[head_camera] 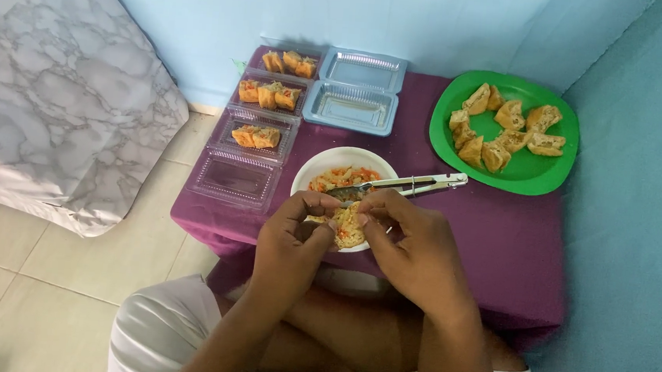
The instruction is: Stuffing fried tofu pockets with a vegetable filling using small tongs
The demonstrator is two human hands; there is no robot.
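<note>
My left hand (294, 242) and my right hand (412, 250) meet over the near rim of a white bowl (341, 158). Together they hold a piece of fried tofu (347, 227) packed with orange and pale shredded filling. The bowl holds more of that filling (345, 178). Metal tongs (412, 185) rest across the bowl's rim, pointing right. A green plate (530, 173) at the back right carries several plain tofu pieces (506, 128).
A low table with a purple cloth (490, 236) holds everything. Clear plastic boxes stand at the back left: filled ones (269, 95), one open and unfilled (353, 90), another unfilled (234, 178). A marble-patterned sheet (50, 89) lies left; a teal wall (638, 231) is right.
</note>
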